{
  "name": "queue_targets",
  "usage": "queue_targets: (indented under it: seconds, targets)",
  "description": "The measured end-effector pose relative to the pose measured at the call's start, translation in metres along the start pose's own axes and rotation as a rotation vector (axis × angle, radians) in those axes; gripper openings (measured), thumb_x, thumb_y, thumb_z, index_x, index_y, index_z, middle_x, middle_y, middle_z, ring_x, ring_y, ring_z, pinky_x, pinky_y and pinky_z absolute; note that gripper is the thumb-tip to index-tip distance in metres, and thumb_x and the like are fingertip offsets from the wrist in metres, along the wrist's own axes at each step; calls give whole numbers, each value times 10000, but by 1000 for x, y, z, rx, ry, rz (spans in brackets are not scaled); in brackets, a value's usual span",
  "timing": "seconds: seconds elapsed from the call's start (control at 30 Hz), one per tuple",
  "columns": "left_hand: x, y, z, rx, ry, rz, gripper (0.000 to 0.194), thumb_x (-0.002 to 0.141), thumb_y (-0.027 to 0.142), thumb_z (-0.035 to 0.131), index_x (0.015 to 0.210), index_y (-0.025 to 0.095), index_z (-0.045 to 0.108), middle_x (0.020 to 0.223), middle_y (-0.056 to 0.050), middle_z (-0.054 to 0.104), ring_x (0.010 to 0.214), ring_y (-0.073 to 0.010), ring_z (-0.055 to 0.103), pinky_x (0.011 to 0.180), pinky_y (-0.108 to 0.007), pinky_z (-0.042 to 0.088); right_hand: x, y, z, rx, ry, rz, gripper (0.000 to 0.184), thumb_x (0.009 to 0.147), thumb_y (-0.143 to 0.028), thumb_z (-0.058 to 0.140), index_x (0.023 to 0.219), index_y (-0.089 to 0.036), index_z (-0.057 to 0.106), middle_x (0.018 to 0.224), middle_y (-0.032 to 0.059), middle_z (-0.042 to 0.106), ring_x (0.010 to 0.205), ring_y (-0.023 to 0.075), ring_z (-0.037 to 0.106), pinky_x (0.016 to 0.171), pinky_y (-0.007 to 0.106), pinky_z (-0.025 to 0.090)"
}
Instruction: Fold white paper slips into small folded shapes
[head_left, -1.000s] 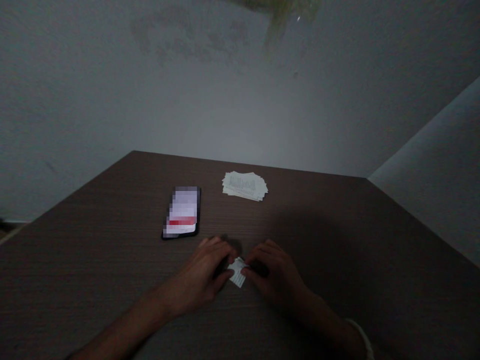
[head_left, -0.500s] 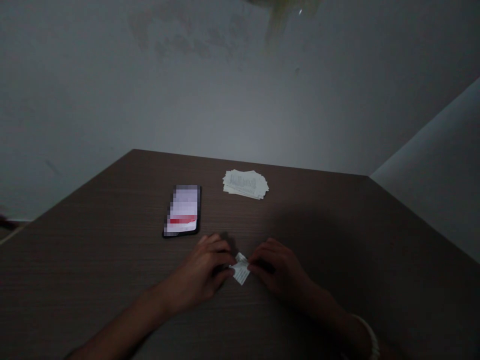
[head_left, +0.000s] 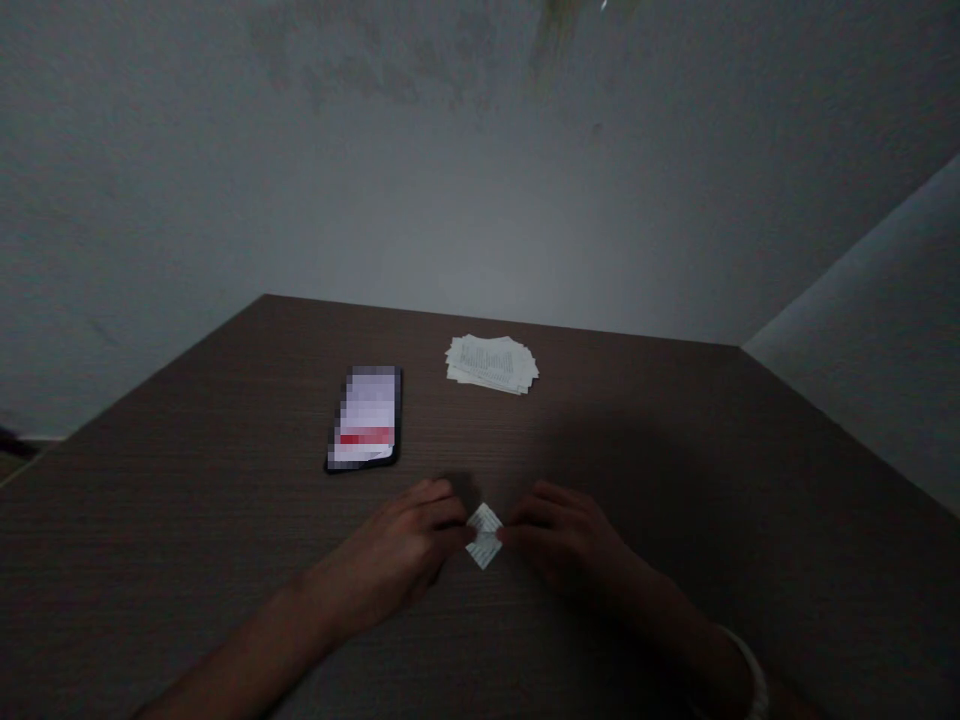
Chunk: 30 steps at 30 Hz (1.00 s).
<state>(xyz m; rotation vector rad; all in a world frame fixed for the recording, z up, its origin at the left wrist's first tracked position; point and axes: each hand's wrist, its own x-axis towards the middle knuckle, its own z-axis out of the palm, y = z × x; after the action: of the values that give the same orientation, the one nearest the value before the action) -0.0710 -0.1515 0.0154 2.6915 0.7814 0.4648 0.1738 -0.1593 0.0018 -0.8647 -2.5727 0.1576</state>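
head view: the folded paper slip (head_left: 484, 537), on the near right side of the phone (head_left: 367, 412), lies as a flatter diamond than half a second ago, its creases seemingly pressed down. left hand (head_left: 416, 535) and right hand (head_left: 574, 540) touch opposite corners; whether their fingers pinch, i can't tell.

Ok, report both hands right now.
Left hand: touching the left corner of the small paper; pinching or pressing, can't tell.
Right hand: touching its right corner; likewise can't tell.
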Motion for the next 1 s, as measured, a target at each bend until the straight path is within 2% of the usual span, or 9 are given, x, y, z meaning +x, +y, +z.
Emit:
queue_targets:
  seconds: [0.2, 0.5, 0.7, 0.87, 0.97, 1.0]
  targets:
    - [-1, 7, -1, 178, -31, 68, 215, 932, 106, 479, 1035, 163, 660, 914, -71, 644, 837, -219, 575, 783, -373, 496, -5, 0, -3, -121, -31, -96, 213, 970, -169, 445, 1065, -224, 627, 933, 39, 662, 787, 162, 538, 634, 290, 412]
    - [-2, 11, -2, 317, -123, 107, 197, 891, 92, 569, 1069, 138, 640, 969, -74, 658, 891, -246, 586, 826, -410, 497, -4, 0, -4, -153, -63, -114, 187, 983, -191, 452, 1050, -218, 624, 904, 19, 653, 760, 150, 516, 598, 279, 377]
    - [-6, 13, 0, 248, -143, 63, 229, 885, 56, 514, 1063, 138, 633, 1016, -83, 633, 922, -238, 580, 861, -401, 498, -4, -1, -5, -108, -74, -74, 177, 963, -192, 479, 1021, -233, 641, 914, 20, 642, 762, 152, 514, 585, 275, 370]
    - [-6, 16, -5, 62, -101, -34, 225, 872, 73, 475, 991, 150, 650, 1032, -91, 591, 992, -241, 557, 885, -390, 496, -1, -9, -5, 75, -53, 79, 145, 851, -133, 561, 928, -212, 655, 946, 38, 630, 833, 165, 543, 672, 282, 424]
    - [-2, 17, -7, -29, -89, -69, 192, 889, 116, 493, 928, 171, 672, 955, -71, 590, 972, -235, 550, 866, -385, 492, 5, -14, -2, 156, 2, 147, 41, 841, -196, 611, 854, -187, 649, 897, 39, 631, 842, 171, 556, 724, 291, 446]
    - [-1, 16, -7, -47, -58, -74, 188, 901, 136, 496, 906, 175, 680, 949, -69, 591, 960, -232, 549, 846, -380, 493, 7, -14, 1, 151, 15, 158, 75, 863, -224, 606, 813, -186, 645, 863, 35, 631, 821, 168, 556, 717, 288, 446]
